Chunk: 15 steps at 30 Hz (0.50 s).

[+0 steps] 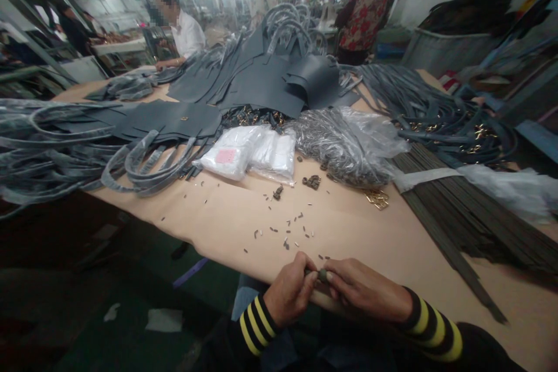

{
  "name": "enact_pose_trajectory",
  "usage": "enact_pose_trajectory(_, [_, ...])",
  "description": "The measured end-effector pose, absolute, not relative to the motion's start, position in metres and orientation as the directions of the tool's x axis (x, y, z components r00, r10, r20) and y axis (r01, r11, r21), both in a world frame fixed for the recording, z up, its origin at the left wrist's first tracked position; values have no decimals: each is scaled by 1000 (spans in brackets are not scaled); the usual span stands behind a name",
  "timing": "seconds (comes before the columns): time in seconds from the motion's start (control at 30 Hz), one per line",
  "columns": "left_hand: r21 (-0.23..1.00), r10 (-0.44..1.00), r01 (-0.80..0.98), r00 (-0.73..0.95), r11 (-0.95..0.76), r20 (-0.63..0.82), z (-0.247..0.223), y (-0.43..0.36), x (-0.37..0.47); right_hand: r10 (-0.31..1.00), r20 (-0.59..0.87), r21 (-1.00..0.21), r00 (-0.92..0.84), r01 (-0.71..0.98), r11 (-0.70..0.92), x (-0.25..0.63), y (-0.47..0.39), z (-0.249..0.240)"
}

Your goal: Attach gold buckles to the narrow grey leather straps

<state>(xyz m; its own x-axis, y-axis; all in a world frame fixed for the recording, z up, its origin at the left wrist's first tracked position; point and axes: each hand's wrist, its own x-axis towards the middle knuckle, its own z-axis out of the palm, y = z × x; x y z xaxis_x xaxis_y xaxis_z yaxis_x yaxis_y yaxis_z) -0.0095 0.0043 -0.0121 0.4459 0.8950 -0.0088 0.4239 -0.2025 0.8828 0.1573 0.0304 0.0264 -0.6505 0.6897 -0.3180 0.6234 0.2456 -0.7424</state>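
I see a small dark metal fitting (322, 275) pinched at the table's near edge between my left hand (290, 292) and right hand (366, 292), both closed on it. It looks light, hard and slippery, best gripped by its sides. More loose fittings (283, 232) lie scattered on the tan table (370, 232) just beyond, before the white packets (248, 154).

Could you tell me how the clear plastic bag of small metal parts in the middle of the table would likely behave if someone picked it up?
The clear bag of metal parts would probably sag and shift, since it lies slumped and wrinkled on the table. It looks packed full, so likely heavy for its size. The thin glossy film may be slippery and could tear.
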Motion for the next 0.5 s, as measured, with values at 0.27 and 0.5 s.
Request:
enact_pose_trajectory(0.27, [911, 878, 380, 477, -163, -42, -10, 9, -10, 752, -325, -756, -573, 636, 158, 161, 27, 24])
enact_pose_trajectory(0.5, [870, 868, 429, 497, -241, -4, -14, 9, -10, 753, -370, -859, -545, 509, -53, 157, 24, 25])
